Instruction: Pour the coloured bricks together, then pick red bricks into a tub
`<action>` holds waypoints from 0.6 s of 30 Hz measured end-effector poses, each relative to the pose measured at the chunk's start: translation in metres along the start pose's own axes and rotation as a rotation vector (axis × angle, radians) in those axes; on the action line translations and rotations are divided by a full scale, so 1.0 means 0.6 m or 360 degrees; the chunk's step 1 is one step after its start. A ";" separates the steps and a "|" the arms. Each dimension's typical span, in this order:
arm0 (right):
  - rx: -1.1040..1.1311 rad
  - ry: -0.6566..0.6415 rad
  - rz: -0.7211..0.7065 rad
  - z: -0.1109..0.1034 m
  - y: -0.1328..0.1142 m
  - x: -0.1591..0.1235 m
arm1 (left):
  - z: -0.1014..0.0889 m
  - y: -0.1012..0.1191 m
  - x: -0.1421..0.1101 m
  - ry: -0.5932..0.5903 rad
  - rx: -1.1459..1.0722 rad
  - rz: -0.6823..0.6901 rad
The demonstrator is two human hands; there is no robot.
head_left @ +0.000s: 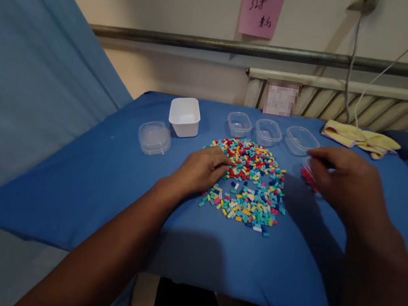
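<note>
Cloth [103, 209] in plain blue covers the table at its near edge, above the person's dark-clad legs [181, 303]. On it the closest part of a loose spread of small bricks [253, 209] lies thin, mixed turquoise, yellow, white, green, pink and navy; farther back the spread thickens into a heap where more red shows. The left hand [203, 168] rests at the heap's left side, fingers curled and thumb close to the index finger; whether they pinch a brick I cannot tell. Apart from the heap on the right, the right hand [349, 180] is over a clear container [306, 162] holding red pieces [307, 177], which it partly hides; the fingers bend toward the thumb near the rim, and I cannot tell whether anything is between them. The work looks to be at an early stage: bricks show inside this one container, while most, many red ones included, lie mixed on the cloth. Beyond stand a clear stack [154, 139], perhaps of lids, a white tub [184, 127] and three clear tubs [239, 125] in a row, then a folded yellow towel [359, 138] before the radiator [319, 101].
</note>
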State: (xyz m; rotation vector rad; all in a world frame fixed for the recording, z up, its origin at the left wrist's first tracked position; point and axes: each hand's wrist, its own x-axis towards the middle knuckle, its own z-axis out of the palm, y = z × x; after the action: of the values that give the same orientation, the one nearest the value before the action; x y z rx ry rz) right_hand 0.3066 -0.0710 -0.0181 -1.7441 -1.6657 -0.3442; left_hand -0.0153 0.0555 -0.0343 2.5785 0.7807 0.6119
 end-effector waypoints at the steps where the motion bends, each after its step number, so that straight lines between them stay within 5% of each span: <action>1: -0.0111 -0.0002 0.0169 -0.005 0.026 0.002 | 0.007 0.002 0.001 -0.0033 0.0062 0.0066; 4: -0.0241 -0.0153 0.0441 -0.004 0.074 -0.002 | 0.022 0.005 0.002 -0.0127 0.0213 0.0197; 7: -0.0162 -0.0136 0.0255 0.020 0.068 -0.008 | 0.023 0.005 0.003 -0.0179 0.0271 0.0243; 10: 0.0122 -0.0108 -0.0118 0.054 0.013 -0.010 | 0.010 0.004 0.001 -0.0232 0.0268 0.0246; 14: 0.0547 -0.0547 -0.0665 0.106 -0.083 -0.012 | -0.009 0.000 -0.002 -0.0147 0.0373 0.0065; 18: 0.0617 -0.0826 -0.0934 0.142 -0.133 -0.006 | -0.014 -0.003 -0.002 -0.0211 0.0426 -0.0005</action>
State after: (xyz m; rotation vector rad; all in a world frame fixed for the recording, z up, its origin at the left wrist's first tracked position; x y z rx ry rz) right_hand 0.2076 -0.0248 -0.0588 -1.0805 -2.4189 0.1946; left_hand -0.0210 0.0583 -0.0284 2.8234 0.8731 0.3499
